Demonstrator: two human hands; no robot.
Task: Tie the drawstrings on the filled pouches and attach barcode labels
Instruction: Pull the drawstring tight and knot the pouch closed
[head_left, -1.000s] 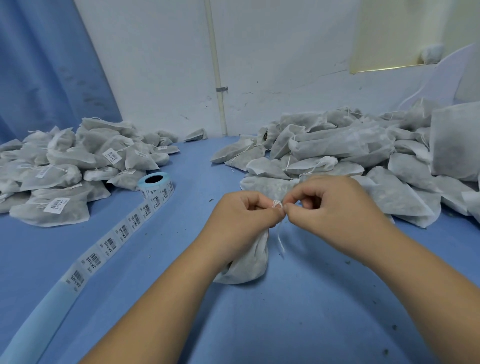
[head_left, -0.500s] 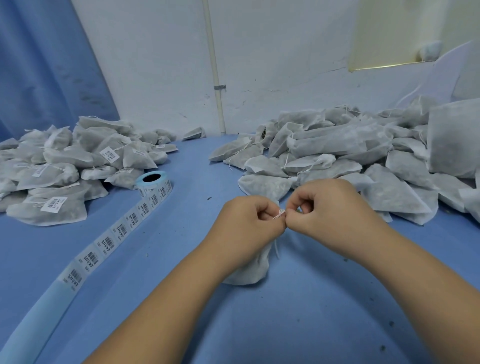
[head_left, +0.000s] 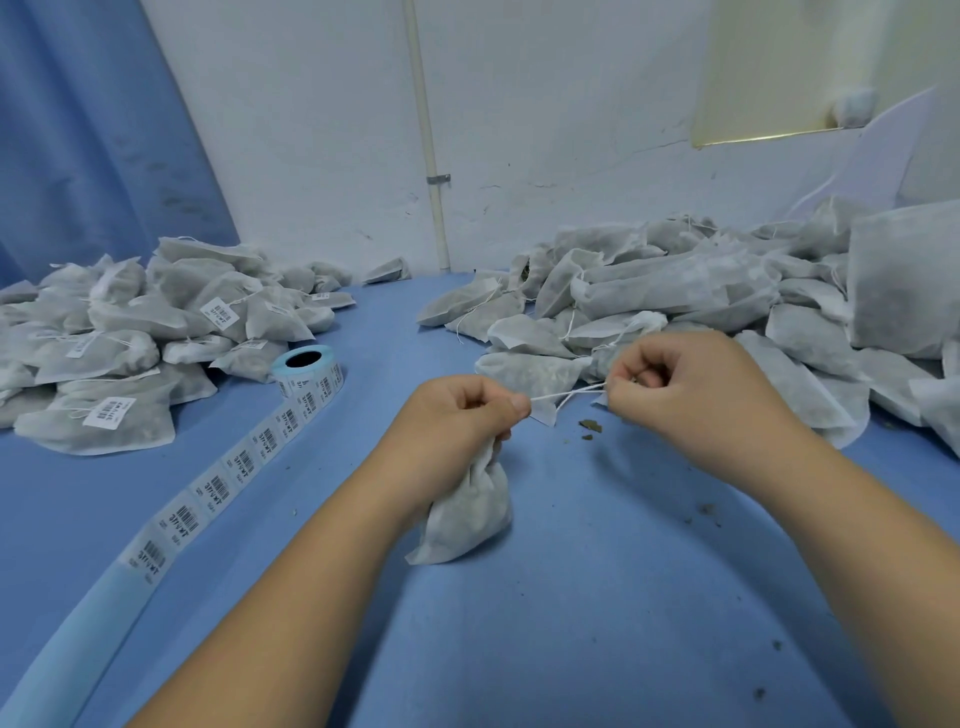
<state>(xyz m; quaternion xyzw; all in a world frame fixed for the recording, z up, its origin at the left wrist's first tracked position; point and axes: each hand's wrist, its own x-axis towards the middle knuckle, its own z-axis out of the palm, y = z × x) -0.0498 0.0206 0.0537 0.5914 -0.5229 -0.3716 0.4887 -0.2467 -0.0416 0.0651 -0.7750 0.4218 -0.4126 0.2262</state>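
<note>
A filled grey-white pouch hangs from my left hand, which grips its gathered neck; the pouch's bottom rests on the blue table. A thin white drawstring runs taut from my left thumb to my right hand, which pinches its other end. A roll of barcode labels stands left of the hands, and its strip trails toward the near left edge.
A heap of labelled pouches lies at the left. A bigger heap of unlabelled pouches fills the right, right behind my right hand. Small brown crumbs dot the table. A white wall and a pipe stand behind.
My hands were together at the pouch's neck. The right hand has pulled away to the right, and the drawstring is now stretched taut between them.
</note>
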